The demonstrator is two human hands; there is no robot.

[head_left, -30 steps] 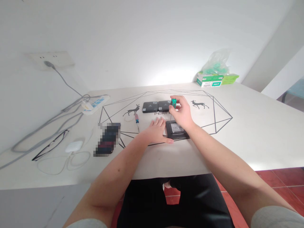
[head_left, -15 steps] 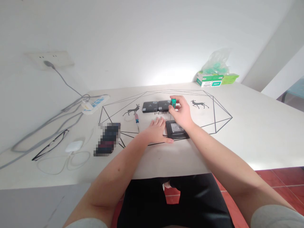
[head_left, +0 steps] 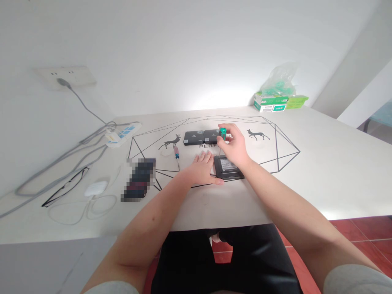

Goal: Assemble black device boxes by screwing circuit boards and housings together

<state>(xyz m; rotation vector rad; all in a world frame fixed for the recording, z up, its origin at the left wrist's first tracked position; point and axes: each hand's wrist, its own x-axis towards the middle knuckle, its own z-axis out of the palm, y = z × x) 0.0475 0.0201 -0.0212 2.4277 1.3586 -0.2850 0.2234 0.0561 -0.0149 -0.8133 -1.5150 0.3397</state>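
Note:
A small black box (head_left: 227, 168) with a white label lies on the table in front of me. My right hand (head_left: 234, 147) grips a green-handled screwdriver (head_left: 223, 134), held upright with its thin shaft pointing down onto the box's far left corner. My left hand (head_left: 203, 168) lies flat on the table, fingers together, its thumb pressed along the box's left and near edge. Two more black boxes (head_left: 193, 137) (head_left: 211, 136) sit side by side just beyond my hands.
A second screwdriver (head_left: 177, 155) with a red and blue handle lies left of my left hand. Further left are a blurred dark object (head_left: 139, 179), a white charger with cable (head_left: 95, 188), glasses (head_left: 65, 187) and a power strip (head_left: 122, 134). A green tissue box (head_left: 271, 103) stands at the back right.
My right hand has shifted very slightly on the green screwdriver's handle. Everything else stays where it was.

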